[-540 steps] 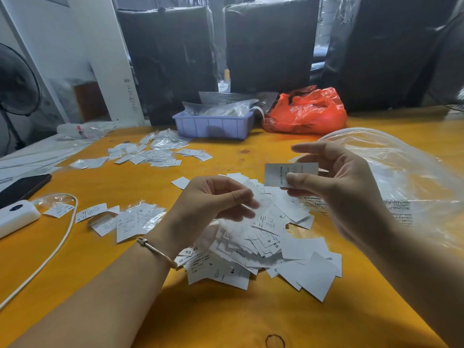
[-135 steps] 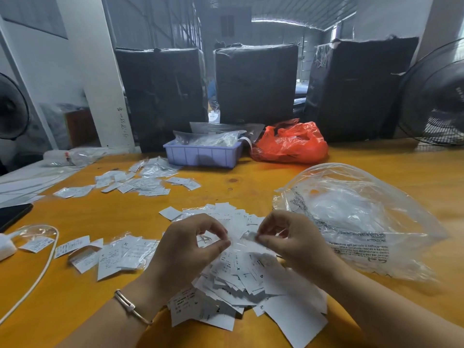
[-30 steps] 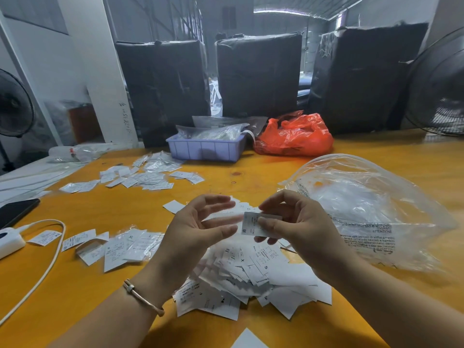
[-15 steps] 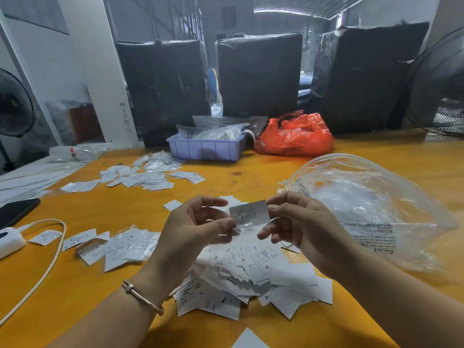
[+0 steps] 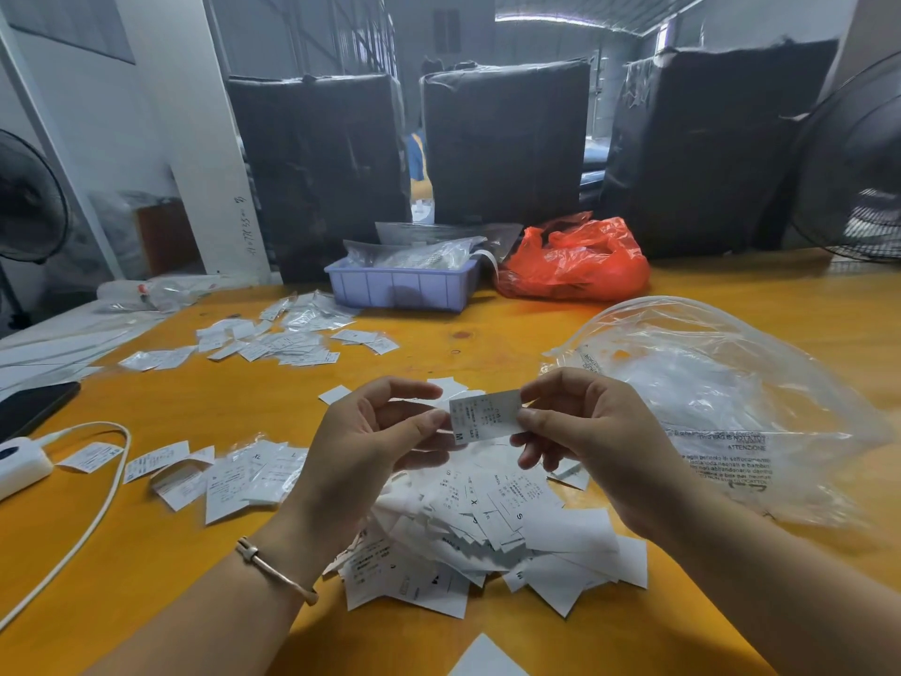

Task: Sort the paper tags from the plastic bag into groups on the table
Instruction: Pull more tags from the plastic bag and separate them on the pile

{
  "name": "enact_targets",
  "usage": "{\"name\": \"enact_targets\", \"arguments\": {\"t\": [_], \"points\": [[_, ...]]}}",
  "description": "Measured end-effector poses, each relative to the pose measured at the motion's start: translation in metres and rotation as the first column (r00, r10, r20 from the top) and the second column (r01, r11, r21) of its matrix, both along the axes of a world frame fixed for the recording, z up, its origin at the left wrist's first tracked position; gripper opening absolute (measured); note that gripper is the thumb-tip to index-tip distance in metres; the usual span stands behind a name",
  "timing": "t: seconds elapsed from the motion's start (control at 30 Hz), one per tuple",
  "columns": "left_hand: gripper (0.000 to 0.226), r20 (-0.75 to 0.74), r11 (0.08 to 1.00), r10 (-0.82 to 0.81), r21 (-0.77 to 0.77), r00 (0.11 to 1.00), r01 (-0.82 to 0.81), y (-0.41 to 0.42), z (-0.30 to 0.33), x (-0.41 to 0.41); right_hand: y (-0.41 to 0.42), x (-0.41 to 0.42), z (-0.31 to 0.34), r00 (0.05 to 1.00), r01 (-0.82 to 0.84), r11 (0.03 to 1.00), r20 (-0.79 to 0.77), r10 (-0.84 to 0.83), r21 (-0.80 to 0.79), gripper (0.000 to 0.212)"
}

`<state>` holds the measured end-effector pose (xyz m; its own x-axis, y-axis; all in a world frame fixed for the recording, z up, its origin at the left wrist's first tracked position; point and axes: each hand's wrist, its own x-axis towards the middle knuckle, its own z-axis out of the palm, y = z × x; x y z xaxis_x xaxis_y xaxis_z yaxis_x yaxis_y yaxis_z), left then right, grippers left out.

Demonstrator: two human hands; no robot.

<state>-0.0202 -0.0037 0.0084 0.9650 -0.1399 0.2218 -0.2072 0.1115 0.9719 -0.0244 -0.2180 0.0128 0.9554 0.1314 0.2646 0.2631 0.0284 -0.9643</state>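
A single paper tag (image 5: 485,416), printed with small text and a letter M, is held at the centre of the frame above a loose pile of tags (image 5: 492,529) on a yellow-orange wooden table (image 5: 170,568). The right hand (image 5: 592,444) has a narrow grip on the tag's right edge between thumb and forefinger; the left hand (image 5: 370,446), a thin bracelet (image 5: 275,570) on its wrist, touches the tag's left edge with thumb and fingertips. A crumpled clear plastic bag (image 5: 721,397) with printed warning text lies at right, just beside the pile. At left, a small group of tags (image 5: 219,473) sits near a white charger (image 5: 19,463) and its cable (image 5: 105,500), with a dark phone (image 5: 31,407) at the frame's left edge. A second spread of tags (image 5: 273,339) lies in the upper left of the table. Behind it stand a lavender plastic tray (image 5: 402,285) holding clear packets and an orange plastic bag (image 5: 577,261). Three large bundles wrapped in black film (image 5: 507,143) line the table's far edge, fans (image 5: 858,163) at both sides, a white pillar (image 5: 195,139) at upper left.
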Motion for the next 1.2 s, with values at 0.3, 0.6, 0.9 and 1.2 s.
{"name": "enact_targets", "arguments": {"t": [0.3,0.6,0.9,1.2], "points": [[0.033,0.003,0.998,-0.004,0.057,1.0,0.003,-0.003,-0.003,0.0,0.005,-0.004,-0.003,0.996,0.006,0.982,0.083,0.01,-0.191,0.013],[0.037,-0.014,0.996,-0.054,0.068,0.998,0.055,-0.007,-0.002,-0.003,0.014,-0.01,-0.006,0.961,0.18,0.97,0.239,-0.139,-0.163,0.012],[0.047,-0.031,0.987,-0.055,0.151,0.998,0.059,-0.009,-0.001,-0.006,0.014,-0.009,-0.003,0.991,0.041,0.968,0.132,-0.008,-0.248,0.011],[0.042,-0.018,0.988,-0.054,0.147,0.998,0.056,-0.01,0.001,-0.006,0.009,-0.01,-0.002,0.992,-0.1,0.965,0.045,0.114,-0.242,0.019]]}}
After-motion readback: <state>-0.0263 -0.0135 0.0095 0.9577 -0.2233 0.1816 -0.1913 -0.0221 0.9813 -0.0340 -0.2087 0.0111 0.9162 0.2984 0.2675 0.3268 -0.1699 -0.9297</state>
